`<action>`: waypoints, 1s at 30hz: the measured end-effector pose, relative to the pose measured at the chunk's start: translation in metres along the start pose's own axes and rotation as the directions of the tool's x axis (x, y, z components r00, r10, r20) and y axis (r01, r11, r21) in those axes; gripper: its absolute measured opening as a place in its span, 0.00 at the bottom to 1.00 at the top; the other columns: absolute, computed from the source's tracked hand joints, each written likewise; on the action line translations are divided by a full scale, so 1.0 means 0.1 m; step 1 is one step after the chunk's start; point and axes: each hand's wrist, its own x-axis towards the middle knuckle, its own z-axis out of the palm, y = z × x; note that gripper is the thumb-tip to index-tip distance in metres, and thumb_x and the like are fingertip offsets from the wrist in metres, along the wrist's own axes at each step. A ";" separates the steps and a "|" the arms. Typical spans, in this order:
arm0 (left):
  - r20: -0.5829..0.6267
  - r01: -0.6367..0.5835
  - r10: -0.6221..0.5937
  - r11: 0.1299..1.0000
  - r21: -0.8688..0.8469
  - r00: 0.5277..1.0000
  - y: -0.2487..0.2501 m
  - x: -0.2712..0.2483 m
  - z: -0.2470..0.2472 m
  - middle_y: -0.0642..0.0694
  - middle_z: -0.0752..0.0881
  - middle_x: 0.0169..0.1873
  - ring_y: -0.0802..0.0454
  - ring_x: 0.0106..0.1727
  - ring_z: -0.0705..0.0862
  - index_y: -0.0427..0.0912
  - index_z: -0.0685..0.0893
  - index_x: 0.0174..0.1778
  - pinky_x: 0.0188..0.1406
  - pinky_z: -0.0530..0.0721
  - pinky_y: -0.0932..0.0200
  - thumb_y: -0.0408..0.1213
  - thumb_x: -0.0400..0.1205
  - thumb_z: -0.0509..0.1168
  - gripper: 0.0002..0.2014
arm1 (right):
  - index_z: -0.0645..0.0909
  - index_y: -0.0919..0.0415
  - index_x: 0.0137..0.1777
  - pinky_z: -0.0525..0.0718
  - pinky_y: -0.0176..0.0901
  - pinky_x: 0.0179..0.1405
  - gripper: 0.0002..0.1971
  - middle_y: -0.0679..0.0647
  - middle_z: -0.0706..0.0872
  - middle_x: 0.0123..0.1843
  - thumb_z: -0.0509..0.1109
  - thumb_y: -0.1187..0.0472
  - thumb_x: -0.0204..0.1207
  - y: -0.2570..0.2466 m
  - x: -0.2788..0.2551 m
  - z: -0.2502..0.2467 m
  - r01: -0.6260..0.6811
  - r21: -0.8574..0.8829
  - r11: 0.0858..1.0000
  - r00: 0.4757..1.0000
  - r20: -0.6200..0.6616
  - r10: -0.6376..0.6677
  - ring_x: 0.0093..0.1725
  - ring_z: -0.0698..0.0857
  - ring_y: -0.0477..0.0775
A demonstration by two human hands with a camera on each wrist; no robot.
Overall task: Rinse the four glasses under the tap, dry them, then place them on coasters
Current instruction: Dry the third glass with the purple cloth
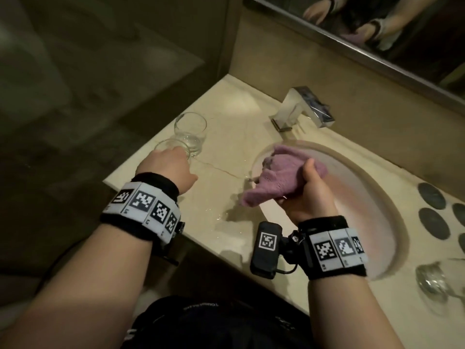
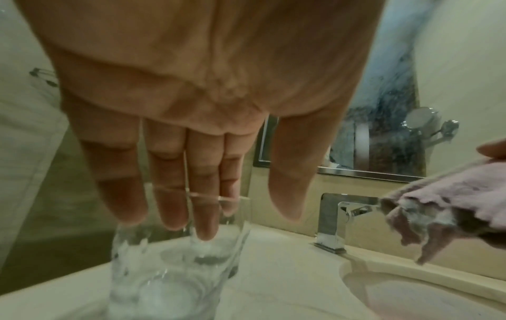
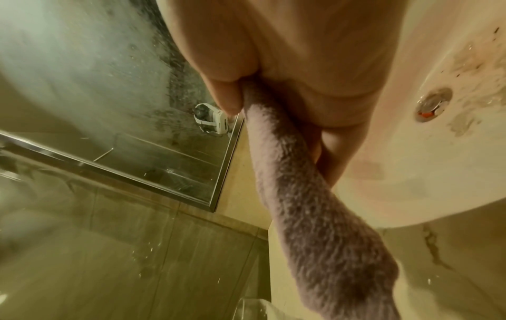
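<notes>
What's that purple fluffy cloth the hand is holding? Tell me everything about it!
The cloth is a small, pale purple towel with a fuzzy, looped surface. It is bunched up, not spread flat. The right hand grips it around the middle, held in the air over the left side of the sink. One crumpled end sticks up past the thumb; the other end hangs down toward the counter. Only the hand touches it.

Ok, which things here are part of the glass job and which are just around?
In the job: near glass under the left hand; far glass; tipped glass; pink cloth in the right hand; tap; sink; coasters.
Just around: mirror; counter.
</notes>
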 end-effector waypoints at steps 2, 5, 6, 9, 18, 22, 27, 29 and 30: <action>0.025 0.017 -0.018 1.000 0.019 1.000 0.00 0.07 0.06 0.41 0.83 0.54 0.42 0.55 0.80 0.44 0.77 0.62 0.47 0.78 0.52 0.47 0.79 0.63 0.17 | 0.75 0.60 0.53 0.86 0.55 0.44 0.18 0.62 0.85 0.53 0.58 0.44 0.82 0.01 -0.01 -0.04 0.013 0.019 1.000 1.000 -0.009 -0.013 0.50 0.87 0.61; 0.058 0.057 -0.061 0.996 0.071 0.996 0.03 0.16 0.12 0.41 0.83 0.50 0.42 0.51 0.81 0.45 0.81 0.58 0.44 0.78 0.51 0.39 0.81 0.58 0.12 | 0.75 0.60 0.56 0.86 0.55 0.44 0.17 0.62 0.85 0.55 0.59 0.45 0.82 0.00 -0.02 -0.15 0.032 0.035 0.999 0.999 -0.034 -0.031 0.51 0.87 0.62; 0.077 0.061 -0.067 0.995 0.081 0.995 0.04 0.19 0.12 0.42 0.83 0.47 0.42 0.49 0.81 0.45 0.81 0.56 0.43 0.79 0.51 0.37 0.81 0.57 0.11 | 0.75 0.60 0.60 0.86 0.55 0.44 0.19 0.63 0.85 0.57 0.59 0.45 0.82 -0.01 -0.03 -0.20 0.037 0.036 0.999 0.999 -0.039 -0.036 0.52 0.87 0.63; 0.112 0.056 -0.065 0.995 0.077 0.992 0.03 0.21 0.06 0.43 0.83 0.40 0.44 0.43 0.82 0.43 0.83 0.50 0.41 0.81 0.50 0.36 0.80 0.58 0.09 | 0.71 0.62 0.70 0.87 0.54 0.43 0.25 0.64 0.84 0.61 0.59 0.44 0.82 -0.07 -0.02 -0.31 0.074 0.051 0.996 0.995 -0.072 -0.070 0.55 0.87 0.63; 0.073 -0.112 0.155 0.904 -0.412 0.985 0.40 -0.06 -0.09 0.54 0.86 0.42 0.53 0.47 0.83 0.52 0.84 0.41 0.51 0.80 0.54 0.42 0.79 0.68 0.02 | 0.75 0.65 0.58 0.87 0.51 0.35 0.21 0.62 0.89 0.47 0.58 0.45 0.83 -0.32 -0.03 -0.79 0.153 0.063 0.986 0.980 -0.141 -0.143 0.45 0.90 0.60; 0.089 -0.121 0.262 0.688 -0.715 0.961 0.89 -0.13 0.11 0.52 0.90 0.41 0.54 0.46 0.86 0.46 0.85 0.44 0.51 0.82 0.53 0.40 0.79 0.68 0.02 | 0.79 0.64 0.53 0.86 0.54 0.42 0.20 0.61 0.88 0.46 0.56 0.47 0.84 -0.52 -0.11 -1.10 0.225 -0.009 0.974 0.961 -0.163 -0.223 0.44 0.89 0.58; 0.228 0.101 0.327 0.364 -0.926 0.917 1.63 -0.23 0.44 0.52 0.90 0.41 0.54 0.43 0.84 0.43 0.84 0.47 0.39 0.81 0.58 0.37 0.82 0.64 0.04 | 0.79 0.64 0.56 0.86 0.53 0.42 0.18 0.54 0.90 0.39 0.57 0.50 0.85 -0.88 -0.23 -1.60 0.314 -0.101 0.944 0.919 -0.218 -0.329 0.36 0.90 0.51; 0.315 0.248 0.340 0.227 -0.942 0.886 1.90 -0.29 0.58 0.52 0.91 0.39 0.56 0.43 0.84 0.45 0.84 0.45 0.42 0.82 0.59 0.37 0.83 0.63 0.05 | 0.77 0.64 0.60 0.87 0.50 0.36 0.16 0.54 0.88 0.40 0.58 0.52 0.85 -1.01 -0.26 -1.82 0.320 -0.148 0.936 0.902 -0.254 -0.348 0.35 0.90 0.50; 0.348 0.314 0.347 0.154 -0.937 0.871 2.03 -0.32 0.64 0.53 0.91 0.38 0.57 0.42 0.85 0.45 0.84 0.46 0.42 0.82 0.58 0.37 0.83 0.62 0.06 | 0.76 0.63 0.59 0.87 0.48 0.34 0.15 0.54 0.88 0.40 0.58 0.52 0.85 -1.07 -0.28 -1.91 0.325 -0.184 0.927 0.894 -0.259 -0.365 0.34 0.89 0.50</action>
